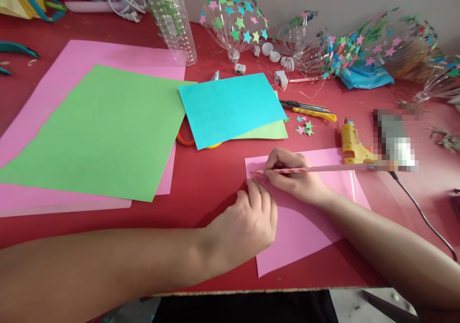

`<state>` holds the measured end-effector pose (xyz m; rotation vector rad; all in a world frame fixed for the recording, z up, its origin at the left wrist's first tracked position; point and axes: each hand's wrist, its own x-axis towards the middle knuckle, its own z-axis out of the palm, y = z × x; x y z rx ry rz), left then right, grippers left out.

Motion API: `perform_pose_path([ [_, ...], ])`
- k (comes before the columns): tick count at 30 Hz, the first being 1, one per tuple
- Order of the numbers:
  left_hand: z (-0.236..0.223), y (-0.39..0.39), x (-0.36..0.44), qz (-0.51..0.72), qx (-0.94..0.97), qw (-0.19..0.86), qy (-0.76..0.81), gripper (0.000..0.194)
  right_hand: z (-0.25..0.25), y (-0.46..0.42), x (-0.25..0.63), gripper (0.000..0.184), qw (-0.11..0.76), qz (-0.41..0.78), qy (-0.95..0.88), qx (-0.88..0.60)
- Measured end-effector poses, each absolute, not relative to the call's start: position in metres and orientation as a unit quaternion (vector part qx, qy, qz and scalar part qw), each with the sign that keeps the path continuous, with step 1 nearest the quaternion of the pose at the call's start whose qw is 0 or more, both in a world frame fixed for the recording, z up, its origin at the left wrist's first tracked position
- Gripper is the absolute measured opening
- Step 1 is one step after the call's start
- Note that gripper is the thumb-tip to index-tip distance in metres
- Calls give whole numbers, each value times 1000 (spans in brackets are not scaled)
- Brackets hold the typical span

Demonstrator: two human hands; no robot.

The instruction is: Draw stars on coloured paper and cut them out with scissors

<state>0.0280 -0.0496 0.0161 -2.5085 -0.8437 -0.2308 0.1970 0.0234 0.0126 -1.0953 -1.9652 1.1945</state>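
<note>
A pencil [316, 169] with a pale pink patterned barrel lies nearly level in my right hand [296, 177], which is shut on it. Its dark tip is near the upper left corner of a pink paper sheet [294, 236] on the table. My left hand [247, 222] is closed, with curled fingertips pressed down at the left edge of that sheet, just below the pencil tip. Whatever is under those fingertips is hidden. A few small paper stars [304, 128] lie beyond my right hand.
Green paper [108, 131] and larger pink paper [86, 50] lie left. Blue paper [230, 107] partly covers orange-handled scissors [185, 138]. A box cutter [312, 109], yellow glue gun [354, 145] with cord, plastic bottle [172, 26] and star-covered clear plastic domes [235, 21] stand around.
</note>
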Motion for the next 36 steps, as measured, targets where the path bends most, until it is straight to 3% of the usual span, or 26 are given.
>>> perform_pose_path([
  [36, 18, -51, 29, -68, -919, 241, -305, 30, 10, 25, 193, 17, 337, 411, -726, -436],
])
